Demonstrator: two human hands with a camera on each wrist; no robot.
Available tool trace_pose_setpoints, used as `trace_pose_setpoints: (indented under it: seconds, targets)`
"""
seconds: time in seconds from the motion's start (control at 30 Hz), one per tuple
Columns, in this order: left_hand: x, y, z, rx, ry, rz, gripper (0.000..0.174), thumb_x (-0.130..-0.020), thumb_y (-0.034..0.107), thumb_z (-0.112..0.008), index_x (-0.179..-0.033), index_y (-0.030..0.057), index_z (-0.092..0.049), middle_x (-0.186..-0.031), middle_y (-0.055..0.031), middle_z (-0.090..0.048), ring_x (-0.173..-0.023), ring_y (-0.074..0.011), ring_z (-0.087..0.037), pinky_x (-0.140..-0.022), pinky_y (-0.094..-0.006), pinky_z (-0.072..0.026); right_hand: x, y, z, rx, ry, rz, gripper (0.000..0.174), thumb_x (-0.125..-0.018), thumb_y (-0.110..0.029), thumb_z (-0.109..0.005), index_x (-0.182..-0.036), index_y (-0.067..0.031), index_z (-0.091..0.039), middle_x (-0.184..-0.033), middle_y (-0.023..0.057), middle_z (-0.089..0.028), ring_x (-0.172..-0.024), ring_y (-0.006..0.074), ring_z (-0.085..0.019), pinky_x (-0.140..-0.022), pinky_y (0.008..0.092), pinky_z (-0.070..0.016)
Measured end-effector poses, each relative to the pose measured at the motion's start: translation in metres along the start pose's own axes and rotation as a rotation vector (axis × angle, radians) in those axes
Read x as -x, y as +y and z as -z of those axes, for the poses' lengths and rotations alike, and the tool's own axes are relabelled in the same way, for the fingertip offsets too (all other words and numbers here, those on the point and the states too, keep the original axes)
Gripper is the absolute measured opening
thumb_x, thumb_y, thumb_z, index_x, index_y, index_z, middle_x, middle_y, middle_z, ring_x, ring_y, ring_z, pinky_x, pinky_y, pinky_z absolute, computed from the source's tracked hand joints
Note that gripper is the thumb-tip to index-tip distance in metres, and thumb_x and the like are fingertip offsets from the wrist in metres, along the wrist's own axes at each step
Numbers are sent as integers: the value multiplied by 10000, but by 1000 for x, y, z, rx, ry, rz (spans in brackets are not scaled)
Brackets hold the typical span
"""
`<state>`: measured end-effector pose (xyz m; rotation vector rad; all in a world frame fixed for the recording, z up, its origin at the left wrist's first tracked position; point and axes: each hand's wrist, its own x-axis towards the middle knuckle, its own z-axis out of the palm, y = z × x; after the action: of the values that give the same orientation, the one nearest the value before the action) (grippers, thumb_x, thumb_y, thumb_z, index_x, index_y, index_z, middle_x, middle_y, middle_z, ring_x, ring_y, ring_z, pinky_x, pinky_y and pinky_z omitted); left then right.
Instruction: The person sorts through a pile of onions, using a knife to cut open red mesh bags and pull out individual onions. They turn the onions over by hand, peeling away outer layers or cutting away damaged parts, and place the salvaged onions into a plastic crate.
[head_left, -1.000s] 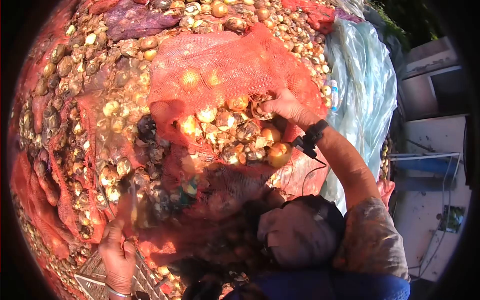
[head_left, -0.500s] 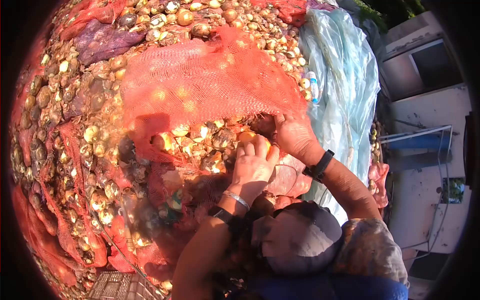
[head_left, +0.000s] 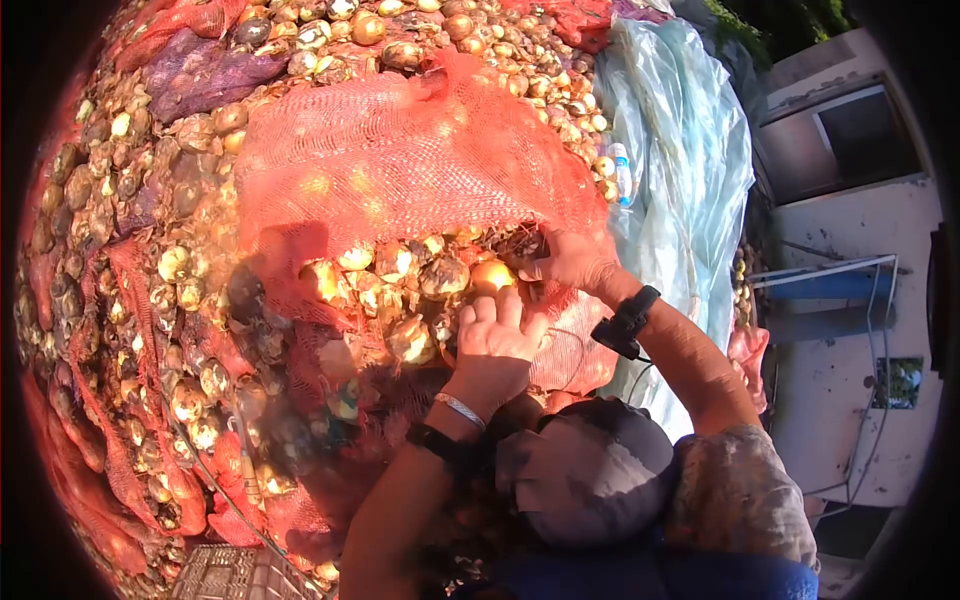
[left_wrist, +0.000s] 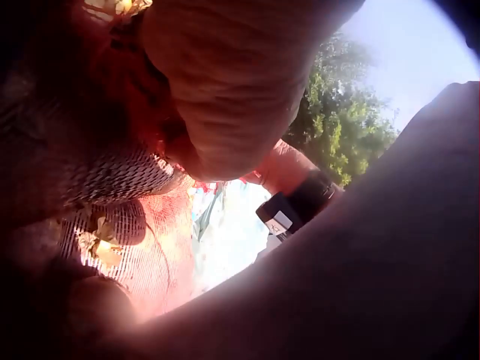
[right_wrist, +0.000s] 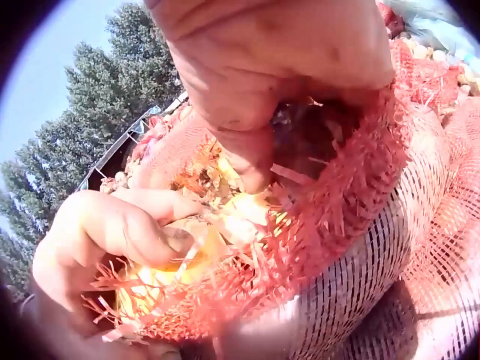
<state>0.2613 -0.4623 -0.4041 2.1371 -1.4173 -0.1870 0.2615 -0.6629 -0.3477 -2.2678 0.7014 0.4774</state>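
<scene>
A red mesh bag (head_left: 390, 170) lies with its mouth open toward the person, and onions with loose skins show inside. At the mouth's near edge, my left hand (head_left: 495, 350) grips the frayed rim (right_wrist: 247, 292), its fingers bent over a yellow onion (head_left: 491, 276). My right hand (head_left: 580, 262) is at the right end of the mouth. In the right wrist view, its thumb and fingers hold a dark brown onion (right_wrist: 311, 135) just inside the rim, partly hidden by the hand. The left wrist view is mostly dark, with shaded mesh (left_wrist: 127, 176) beside the hand.
Loose onions (head_left: 95, 240) and other mesh bags (head_left: 210, 65) cover the heap around. Clear plastic sheeting (head_left: 680, 160) and a small bottle (head_left: 621, 175) lie to the right. A crate (head_left: 220, 572) stands at the lower left, near a thin cable-like line.
My left hand has come from the crate side at lower left to the bag's mouth. My right hand stays by the mouth's right end. The head view has shifted.
</scene>
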Motion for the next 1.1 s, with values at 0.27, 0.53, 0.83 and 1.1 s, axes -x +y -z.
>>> trace_pose_setpoints:
  seconds: [0.27, 0.53, 0.83, 1.1]
  targets:
    - [23, -7, 22, -47, -149, 8, 267, -822, 261, -600, -1061, 179, -685, -1249, -247, -545, -1023, -384, -507, -821, -454, -425, -36, 46, -38, -594, 127, 53, 477, -785, -74, -756, -1206, 33, -558, -1028, 106, -682, -818, 211, -697, -711, 327, -586]
    - [34, -28, 27, -75, 43, 165, 245, -778, 172, -646, -1020, 190, -669, -1175, -132, -547, -937, -361, -557, -768, -470, -485, -32, 52, -28, -1434, -310, 19, 478, -851, -278, -729, -1230, -13, -608, -1137, 126, -682, -1070, 287, -647, -966, 458, -503]
    - [58, -50, 78, -313, 63, 235, 170, -764, 161, -652, -930, 193, -667, -941, -111, -501, -877, -300, -550, -738, -422, -491, -11, -18, -22, -530, -127, 319, 396, -784, -62, -754, -1160, -47, -627, -1034, 94, -689, -987, 265, -675, -877, 364, -534]
    - [60, -58, 29, -394, -116, 238, 120, -827, 243, -591, -889, 168, -660, -880, -87, -605, -787, -259, -627, -674, -419, -442, -55, -112, -55, 737, -227, 229, 374, -855, -326, -587, -1162, -137, -686, -1125, 143, -692, -1066, 313, -655, -902, 426, -514]
